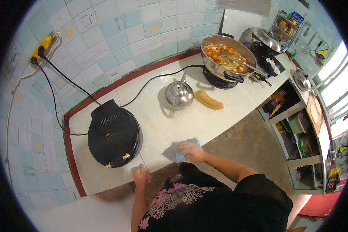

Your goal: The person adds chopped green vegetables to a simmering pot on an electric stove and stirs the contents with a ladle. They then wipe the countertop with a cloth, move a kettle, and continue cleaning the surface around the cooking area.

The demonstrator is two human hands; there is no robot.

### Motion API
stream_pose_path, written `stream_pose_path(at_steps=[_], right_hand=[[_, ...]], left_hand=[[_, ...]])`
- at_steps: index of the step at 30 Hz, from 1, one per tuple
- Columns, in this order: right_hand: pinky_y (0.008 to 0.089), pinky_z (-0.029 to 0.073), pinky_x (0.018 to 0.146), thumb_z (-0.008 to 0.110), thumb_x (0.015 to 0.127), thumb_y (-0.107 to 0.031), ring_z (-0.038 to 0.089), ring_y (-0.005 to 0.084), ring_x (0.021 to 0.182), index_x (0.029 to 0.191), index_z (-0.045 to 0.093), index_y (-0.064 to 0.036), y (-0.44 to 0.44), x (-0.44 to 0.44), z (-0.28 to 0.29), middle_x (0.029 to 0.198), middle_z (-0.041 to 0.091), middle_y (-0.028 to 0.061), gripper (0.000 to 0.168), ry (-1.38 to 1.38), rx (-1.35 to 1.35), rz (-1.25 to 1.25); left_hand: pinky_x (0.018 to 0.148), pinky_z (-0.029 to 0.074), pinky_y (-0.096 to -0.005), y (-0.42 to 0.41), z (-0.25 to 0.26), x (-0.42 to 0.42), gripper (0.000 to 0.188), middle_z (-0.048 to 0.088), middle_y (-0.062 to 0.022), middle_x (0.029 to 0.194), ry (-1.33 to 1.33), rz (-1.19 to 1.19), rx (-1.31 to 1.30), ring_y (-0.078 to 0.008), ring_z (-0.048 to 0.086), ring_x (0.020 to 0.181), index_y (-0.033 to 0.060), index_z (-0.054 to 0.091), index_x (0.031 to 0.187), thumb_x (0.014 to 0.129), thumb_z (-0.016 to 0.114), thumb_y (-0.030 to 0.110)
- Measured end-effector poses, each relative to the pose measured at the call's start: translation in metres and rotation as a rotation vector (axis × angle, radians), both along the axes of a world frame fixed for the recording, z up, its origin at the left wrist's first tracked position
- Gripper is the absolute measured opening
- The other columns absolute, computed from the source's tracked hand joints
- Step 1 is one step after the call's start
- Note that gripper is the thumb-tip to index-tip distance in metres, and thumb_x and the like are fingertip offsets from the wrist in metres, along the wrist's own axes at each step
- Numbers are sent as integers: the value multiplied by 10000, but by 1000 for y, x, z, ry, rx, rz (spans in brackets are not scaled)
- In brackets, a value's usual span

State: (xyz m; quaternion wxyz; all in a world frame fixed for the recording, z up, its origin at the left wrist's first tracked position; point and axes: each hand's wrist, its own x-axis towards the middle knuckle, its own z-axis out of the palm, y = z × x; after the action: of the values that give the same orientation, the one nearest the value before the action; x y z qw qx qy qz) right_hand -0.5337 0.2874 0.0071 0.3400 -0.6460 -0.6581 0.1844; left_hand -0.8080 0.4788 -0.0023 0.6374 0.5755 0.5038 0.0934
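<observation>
My right hand (192, 151) presses a light-blue cloth (180, 156) onto the white countertop (159, 134) near its front edge. Part of the cloth shows beyond my fingers; the rest is hidden under the palm. My left hand (141, 175) rests at the same edge with loosely bent fingers, and nothing shows in it. Just beyond it stands a closed black electric griddle (113, 134) with brass-coloured fittings at its front. Farther back are a shiny metal teapot (179, 95) and, beside it, a tan loofah sponge (208, 100).
A large steel pot (206, 55) of soup with a ladle (240, 62) stands on a black electric cooker (217, 79). A lidded wok (266, 40) is behind it. Black cords run to a yellow power strip (41, 47) on the tiled wall. Open shelves (287, 114) line the right.
</observation>
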Motion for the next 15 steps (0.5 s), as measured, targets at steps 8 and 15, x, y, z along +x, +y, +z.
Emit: stream_pose_path(at_steps=[8, 15], right_hand=[[402, 340, 962, 452, 711, 67, 445, 353, 1113, 1084, 548, -26, -92, 94, -53, 1182, 509, 177, 396, -345, -71, -1060], [430, 277, 1020, 445, 711, 37, 351, 359, 1216, 1144, 513, 14, 21, -45, -33, 1284, 419, 203, 439, -359, -143, -434]], left_hand=[[402, 427, -335, -3, -11, -6, 469, 537, -103, 481, 80, -123, 225, -207, 525, 383, -3, 544, 601, 910, 415, 325], [472, 442, -322, -44, -18, -35, 444, 578, -104, 569, -24, 69, 47, -195, 550, 449, 31, 572, 683, 894, 411, 387]])
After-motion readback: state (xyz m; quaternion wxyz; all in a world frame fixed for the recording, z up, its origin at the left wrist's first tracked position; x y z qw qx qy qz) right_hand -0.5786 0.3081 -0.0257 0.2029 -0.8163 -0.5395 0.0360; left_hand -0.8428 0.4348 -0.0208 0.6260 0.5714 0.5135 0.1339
